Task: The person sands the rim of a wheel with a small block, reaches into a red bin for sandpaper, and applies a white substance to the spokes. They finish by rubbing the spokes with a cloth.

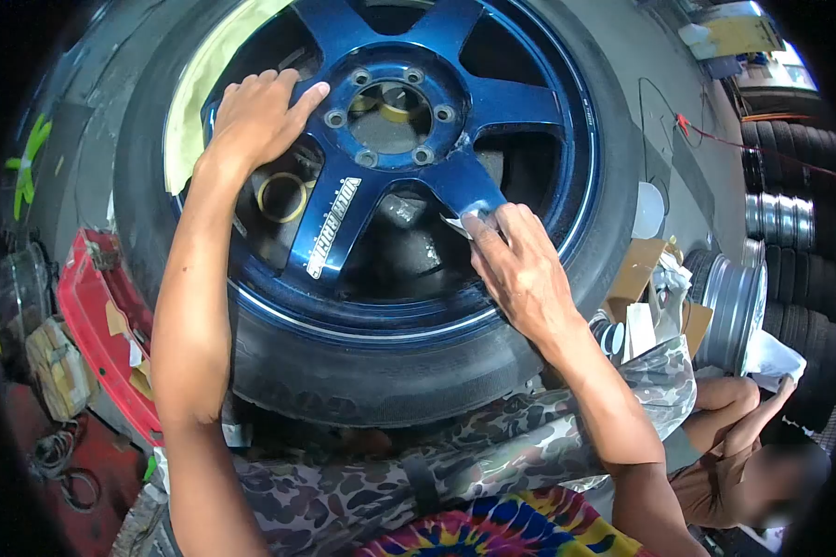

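Observation:
A blue five-spoke alloy wheel [529,102] with its black tyre [362,381] stands upright right in front of me. My left hand [255,116] rests flat on a left spoke, fingers pointing at the hub [392,116]. My right hand [511,260] presses a small white piece of sandpaper or cloth [459,223] against the lower right spoke. A white logo strip [333,227] runs down the lower spoke. Yellowish masking tape [195,84] covers the tyre along the rim's upper left edge. A tape roll [283,197] shows behind the spokes.
A red panel [93,316] leans at the left. Stacked tyres [799,186] and a bare silver rim [734,306] stand at the right, with cardboard [636,269] and papers beside them. Another person [743,446] crouches at the lower right. My camouflage-clad knees [492,446] sit below the tyre.

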`<state>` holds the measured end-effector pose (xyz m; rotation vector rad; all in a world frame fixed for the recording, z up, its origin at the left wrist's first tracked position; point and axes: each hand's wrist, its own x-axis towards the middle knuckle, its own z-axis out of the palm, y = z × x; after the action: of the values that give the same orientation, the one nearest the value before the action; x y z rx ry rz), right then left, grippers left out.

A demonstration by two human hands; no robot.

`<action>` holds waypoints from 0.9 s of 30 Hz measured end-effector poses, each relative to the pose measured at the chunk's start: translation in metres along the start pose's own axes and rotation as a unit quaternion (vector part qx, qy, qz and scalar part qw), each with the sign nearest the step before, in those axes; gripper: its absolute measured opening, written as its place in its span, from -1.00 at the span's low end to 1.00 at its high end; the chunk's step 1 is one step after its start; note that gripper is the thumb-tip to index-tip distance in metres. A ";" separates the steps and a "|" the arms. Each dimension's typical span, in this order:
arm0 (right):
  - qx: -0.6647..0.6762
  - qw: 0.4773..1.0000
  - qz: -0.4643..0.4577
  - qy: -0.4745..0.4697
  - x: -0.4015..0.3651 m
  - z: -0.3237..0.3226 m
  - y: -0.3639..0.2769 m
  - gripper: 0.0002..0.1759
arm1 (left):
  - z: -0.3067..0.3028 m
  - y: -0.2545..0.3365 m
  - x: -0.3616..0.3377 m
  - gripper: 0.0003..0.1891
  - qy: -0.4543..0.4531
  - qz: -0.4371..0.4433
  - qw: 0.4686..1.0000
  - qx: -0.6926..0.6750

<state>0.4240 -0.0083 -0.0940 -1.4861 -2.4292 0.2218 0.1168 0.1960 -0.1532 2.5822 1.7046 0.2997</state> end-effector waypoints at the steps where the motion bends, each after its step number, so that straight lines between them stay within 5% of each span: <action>1: -0.001 1.000 0.001 0.004 -0.002 -0.001 0.001 -0.47 | -0.001 -0.002 0.001 -0.34 -0.017 -0.008 1.000 0.005; 27: 0.006 1.000 0.005 0.012 -0.010 0.001 0.006 -0.53 | -0.003 -0.003 -0.001 -0.28 0.004 -0.002 1.000 -0.007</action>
<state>0.4333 -0.0140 -0.0979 -1.4873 -2.3990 0.2190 0.1126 0.1958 -0.1511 2.5700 1.7034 0.3208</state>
